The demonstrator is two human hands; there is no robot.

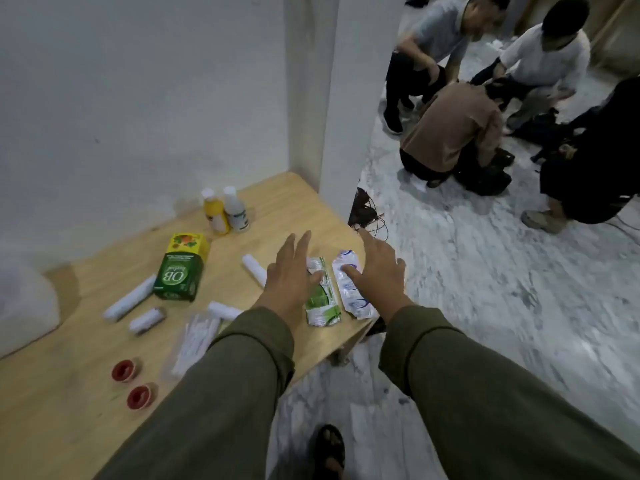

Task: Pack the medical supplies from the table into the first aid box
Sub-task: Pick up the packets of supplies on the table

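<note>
both hands are seen stretched out over the right end of a light wooden table [277,209], olive sleeves [221,393] covering the arms. the left hand [289,275] is held with fingers spread and nothing gripped; its fingertips partly cover the upper end of a green-and-white sachet [322,303]. the right hand [375,271] is likewise spread and empty, hovering beside a blue-and-white sachet [353,289], whose right edge is hidden by the palm. whether either hand touches its sachet cannot be told.

the remaining supplies are laid out further left on the table: a yellow bottle [214,213] and a white bottle [236,211] standing together near the wall, a green box [178,277] marked "ob" lying against a yellow box [188,242], several white gauze rolls [130,299], a clear packet of cotton swabs [194,337] partly hidden by the left sleeve, and two red-cored tape rolls [125,370] near the front edge. most print is blurred and cannot be read.

a whitish, translucent shape [24,299] is cut off at the left border; what it is cannot be made out, and a first aid box cannot be identified with certainty. on the marble floor [485,271] behind, several crouching people [450,133] are gathered around dark bags, blurred. a sandalled foot [330,452] is seen below.
</note>
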